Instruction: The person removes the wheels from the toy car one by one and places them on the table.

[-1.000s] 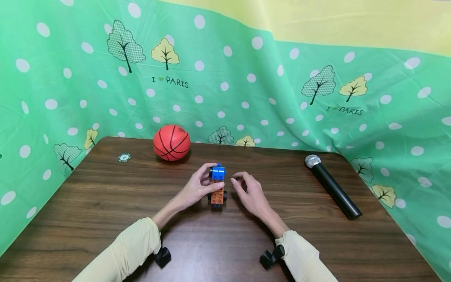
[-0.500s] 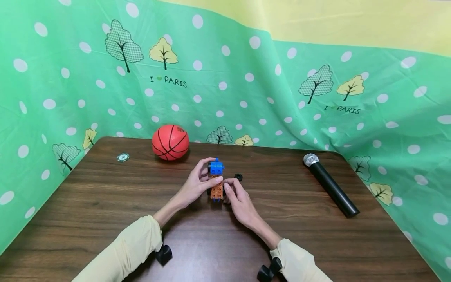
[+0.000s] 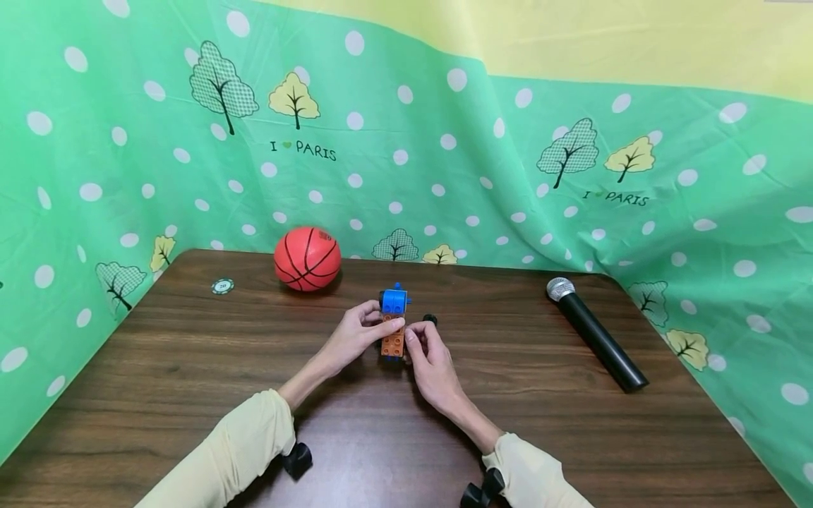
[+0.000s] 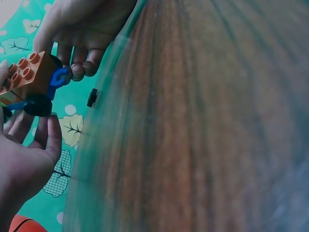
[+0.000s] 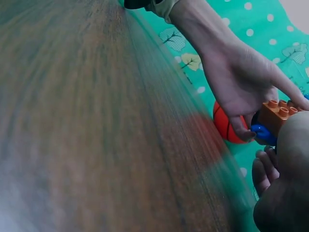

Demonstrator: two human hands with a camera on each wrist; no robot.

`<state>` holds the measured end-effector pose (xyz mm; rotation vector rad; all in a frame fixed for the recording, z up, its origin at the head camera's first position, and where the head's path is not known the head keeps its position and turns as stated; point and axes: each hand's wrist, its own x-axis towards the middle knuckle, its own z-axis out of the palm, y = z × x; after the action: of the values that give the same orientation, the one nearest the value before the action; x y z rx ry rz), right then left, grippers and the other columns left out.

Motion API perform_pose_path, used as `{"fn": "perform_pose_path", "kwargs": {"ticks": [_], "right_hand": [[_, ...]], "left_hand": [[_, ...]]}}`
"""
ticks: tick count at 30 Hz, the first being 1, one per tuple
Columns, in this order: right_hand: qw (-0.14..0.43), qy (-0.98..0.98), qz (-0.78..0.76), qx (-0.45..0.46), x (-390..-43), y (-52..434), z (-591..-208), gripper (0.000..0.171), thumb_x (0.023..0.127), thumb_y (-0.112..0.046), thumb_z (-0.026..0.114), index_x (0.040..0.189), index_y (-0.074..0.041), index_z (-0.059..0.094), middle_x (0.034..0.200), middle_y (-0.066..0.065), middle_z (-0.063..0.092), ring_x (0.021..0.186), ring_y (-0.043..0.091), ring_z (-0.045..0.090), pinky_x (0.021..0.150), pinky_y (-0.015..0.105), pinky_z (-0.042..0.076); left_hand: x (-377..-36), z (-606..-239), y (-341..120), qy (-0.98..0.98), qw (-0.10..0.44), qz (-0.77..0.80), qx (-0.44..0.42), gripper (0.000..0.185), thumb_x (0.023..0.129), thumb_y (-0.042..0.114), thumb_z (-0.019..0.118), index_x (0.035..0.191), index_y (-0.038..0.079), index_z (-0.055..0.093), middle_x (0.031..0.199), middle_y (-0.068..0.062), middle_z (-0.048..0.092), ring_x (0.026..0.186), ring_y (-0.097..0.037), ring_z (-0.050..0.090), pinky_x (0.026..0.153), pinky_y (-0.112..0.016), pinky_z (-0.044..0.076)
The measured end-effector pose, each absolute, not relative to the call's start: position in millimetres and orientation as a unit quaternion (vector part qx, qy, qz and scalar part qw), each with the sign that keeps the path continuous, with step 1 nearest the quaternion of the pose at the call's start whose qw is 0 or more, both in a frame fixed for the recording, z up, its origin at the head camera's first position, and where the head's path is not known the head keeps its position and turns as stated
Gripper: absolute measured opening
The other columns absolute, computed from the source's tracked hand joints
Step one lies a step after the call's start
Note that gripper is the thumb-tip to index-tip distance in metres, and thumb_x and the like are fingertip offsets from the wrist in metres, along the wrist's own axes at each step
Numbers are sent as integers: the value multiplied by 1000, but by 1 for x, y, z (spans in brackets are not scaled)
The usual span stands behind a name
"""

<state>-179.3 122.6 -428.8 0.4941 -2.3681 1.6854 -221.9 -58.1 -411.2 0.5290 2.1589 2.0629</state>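
Observation:
A small brick toy car, with a blue block (image 3: pixel 394 301) above an orange block (image 3: pixel 393 342), is held at the middle of the table. My left hand (image 3: pixel 380 319) grips it from the left, thumb across the orange block. My right hand (image 3: pixel 411 334) pinches its right side with curled fingers. In the left wrist view the orange block (image 4: pixel 28 72), a blue axle (image 4: pixel 60 76) and a black wheel (image 4: pixel 37 105) show between both hands. The right wrist view shows the orange block (image 5: pixel 277 112) under the left hand's fingers (image 5: pixel 241 131). A loose black wheel (image 3: pixel 430 319) lies just behind my right hand.
An orange basketball (image 3: pixel 308 258) sits at the back of the brown wooden table (image 3: pixel 190 367), with a round chip (image 3: pixel 222 286) to its left. A black microphone (image 3: pixel 597 343) lies at the right. Green spotted cloth (image 3: pixel 444 176) walls in the table.
My right hand has moved left from beside the toy car and now pinches its right side. A loose black wheel now lies on the table behind it. The left hand keeps its hold.

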Motion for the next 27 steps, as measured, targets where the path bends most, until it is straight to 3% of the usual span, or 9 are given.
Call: {"fn": "perform_pose_path", "kwargs": {"ticks": [4, 13, 22, 27], "right_hand": [[118, -802, 564, 159, -180, 123, -430, 13, 111, -17, 50, 112, -6, 57, 85, 5, 55, 75, 18, 53, 66, 25, 43], [119, -779, 597, 150, -182, 122, -428, 17, 111, -16, 49, 113, -1, 58, 87, 6, 57, 76, 19, 57, 67, 26, 48], [97, -757, 630, 147, -183, 120, -428, 20, 112, -15, 47, 115, 2, 54, 90, 7, 58, 78, 19, 57, 70, 31, 52], [71, -752, 634, 167, -181, 119, -428, 22, 113, -15, 41, 119, 4, 50, 88, 8, 56, 77, 21, 56, 69, 31, 52]], "left_hand": [[-220, -411, -58, 707, 70, 676, 193, 34, 99, 24, 71, 120, -3, 68, 110, -11, 73, 102, -19, 67, 91, -33, 53], [-216, -410, -58, 704, 99, 672, 207, 51, 100, 24, 70, 139, -5, 57, 130, -20, 67, 122, -31, 63, 102, -43, 51], [-218, -410, -57, 714, 59, 667, 204, 33, 99, 19, 71, 124, -3, 66, 111, -13, 73, 105, -24, 70, 92, -36, 55], [-219, -410, -57, 698, 63, 681, 213, 38, 100, 18, 70, 130, -4, 63, 115, -16, 71, 107, -25, 69, 93, -36, 55]]}}
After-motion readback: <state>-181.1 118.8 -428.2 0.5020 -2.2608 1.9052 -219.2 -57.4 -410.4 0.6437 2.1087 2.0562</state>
